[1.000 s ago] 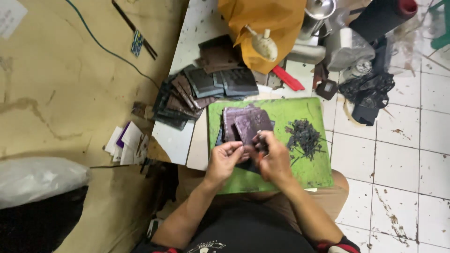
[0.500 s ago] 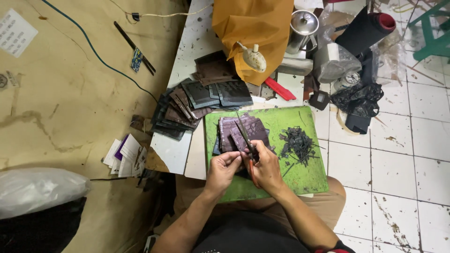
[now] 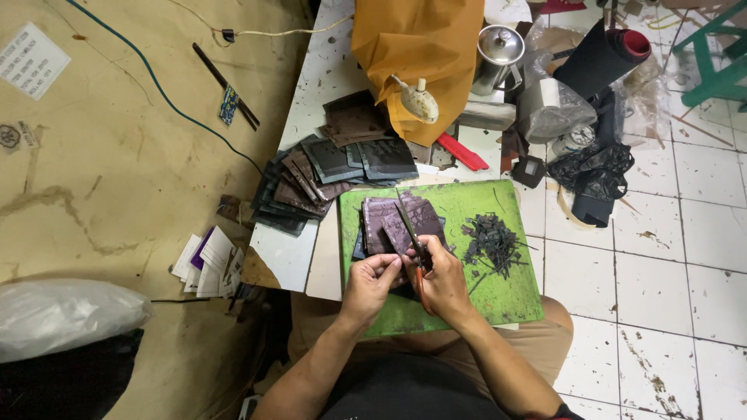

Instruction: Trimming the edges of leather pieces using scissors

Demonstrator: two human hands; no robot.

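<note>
Looking down from the head camera, I see a green cutting mat (image 3: 498,299) resting across the person's lap, its surface scuffed and scratched, with a low white painted board (image 3: 327,70) beyond it. To the right the floor is white tile (image 3: 661,264), chipped and stained; to the left lies a broad sheet of tan, creased material (image 3: 101,171) with a dark cable (image 3: 167,97) running across it.

Among the containers I can make out a metal lidded pot (image 3: 498,54) at the top, and a grey plastic bag (image 3: 62,315) at the lower left; I cannot tell what either holds. An orange cloth (image 3: 420,54) hangs over the board's far end, beside a dark roll (image 3: 603,58) with a red core.

On the mat sits a stack of dark purplish, textured leather pieces (image 3: 381,222), flat and roughly rectangular. More such pieces (image 3: 327,175) fan out in a pile on the board. A heap of thin black trimmings (image 3: 492,241) lies on the mat, just right of the stack.

My left hand (image 3: 372,286) has its fingers curled, pinching a small dark piece at the near edge of the stack. My right hand (image 3: 445,281) is closed around the handles of scissors (image 3: 410,229), whose blades point away over the stack. The two hands touch.
</note>
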